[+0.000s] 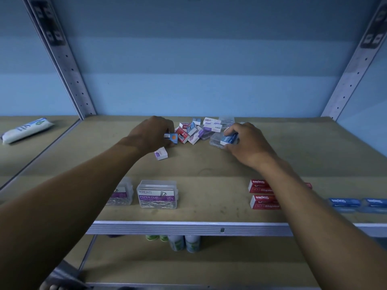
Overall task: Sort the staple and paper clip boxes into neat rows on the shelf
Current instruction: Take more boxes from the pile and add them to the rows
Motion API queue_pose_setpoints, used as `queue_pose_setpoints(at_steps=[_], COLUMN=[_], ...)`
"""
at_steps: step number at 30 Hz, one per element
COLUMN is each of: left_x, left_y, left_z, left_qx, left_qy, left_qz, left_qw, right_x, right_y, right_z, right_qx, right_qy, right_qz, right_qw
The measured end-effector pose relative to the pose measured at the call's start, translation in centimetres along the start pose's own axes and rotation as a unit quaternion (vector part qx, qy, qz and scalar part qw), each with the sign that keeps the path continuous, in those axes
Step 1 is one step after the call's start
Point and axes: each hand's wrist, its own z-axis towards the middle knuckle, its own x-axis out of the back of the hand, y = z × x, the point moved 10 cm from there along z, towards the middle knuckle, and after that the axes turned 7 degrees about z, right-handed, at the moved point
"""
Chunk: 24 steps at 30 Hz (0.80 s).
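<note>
Two bare forearms reach in from the lower corners, with no sleeves, watch, rings or gloves showing on them. The left hand (154, 132) and right hand (246, 141) are bare too. Bare toes (53, 287) show at the bottom edge.

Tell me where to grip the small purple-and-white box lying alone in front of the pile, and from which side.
Pinch the small purple-and-white box across its two long side faces, coming from above. It lies flat and apart from the pile, so both sides look free. The left hand is nearest, though it already holds a blue box.
</note>
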Motion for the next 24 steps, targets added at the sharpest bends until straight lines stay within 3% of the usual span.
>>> queue_pose_setpoints(at_steps=[6,15,21,24], left_x=[2.4,3.3,3.5,3.1], left_y=[1.8,4.2,5.6,6.1], left_z=[-2.5,-7.1,-8.7,-8.6], left_qx=[-0.014,0.010,-0.012,-0.012], left_qy=[0.051,0.006,0.021,0.012], left_qz=[-0.090,-0.170,-0.146,-0.126], left_qw=[0.995,0.985,0.989,0.992], right_x=[0.3,-1.2,-2.0,-3.6], right_y=[-1.0,-4.4,-6.4,-5.2], right_z=[-0.5,-3.3,-5.1,-5.2], right_qx=[0.018,0.105,0.178,0.139], right_qy=[-0.026,-0.145,-0.180,-0.226], right_qz=[0.016,0.023,-0.024,-0.073], right_qw=[0.999,0.984,0.967,0.961])
